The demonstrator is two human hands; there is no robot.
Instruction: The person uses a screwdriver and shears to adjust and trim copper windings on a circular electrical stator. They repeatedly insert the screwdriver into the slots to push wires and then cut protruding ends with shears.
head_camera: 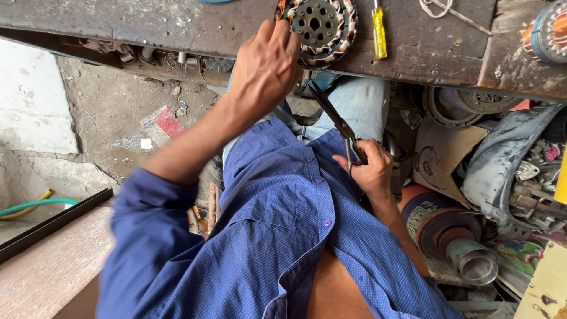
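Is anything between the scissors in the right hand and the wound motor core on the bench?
Nothing visible blocks them. The scissors in the right hand point up at the motor core, their tips below the bench edge. The left hand rests on the core's left side.

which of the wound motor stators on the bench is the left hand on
The stator at the top middle, beside the yellow screwdriver: the left hand rests on its edge. The other stator, at the far right edge, is untouched.
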